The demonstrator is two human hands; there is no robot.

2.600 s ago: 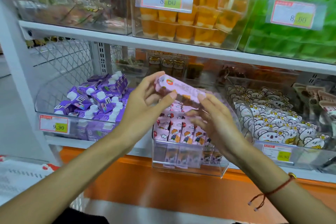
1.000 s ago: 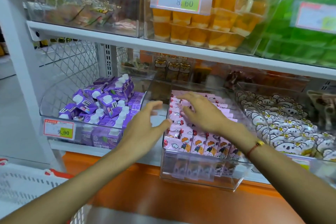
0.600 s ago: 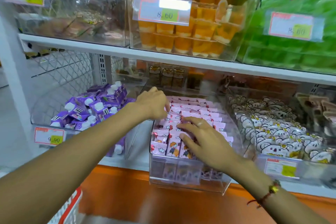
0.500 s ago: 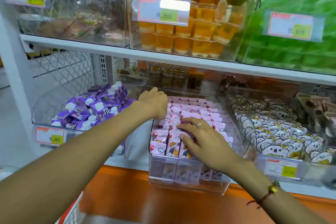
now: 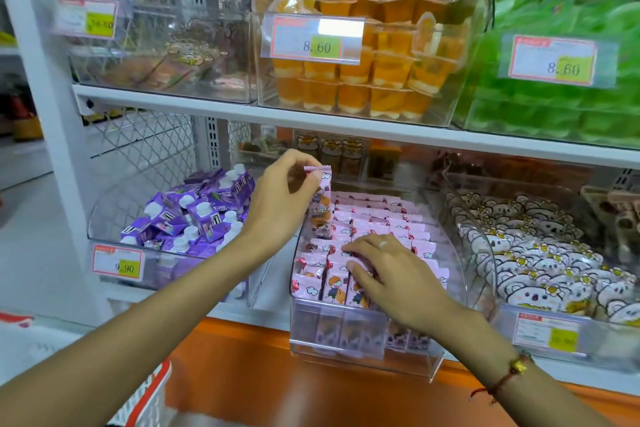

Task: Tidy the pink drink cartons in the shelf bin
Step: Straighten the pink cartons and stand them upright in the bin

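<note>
**Pink drink cartons, one lifted from the bin**

Pink drink cartons [image 5: 374,218] printed with a cartoon child fill the clear shelf bin [image 5: 363,350] in tight rows. Your left hand [image 5: 280,201] pinches one raised carton [image 5: 320,204] upright above the bin's back left. Your right hand [image 5: 391,274] rests, fingers bent, on the front rows. Purple cartons [image 5: 194,215] sit left.

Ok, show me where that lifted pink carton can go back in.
The left hand holds the pink carton above a gap along the clear bin's left wall. Elsewhere the rows look packed, and the right hand covers the front ones.
</note>
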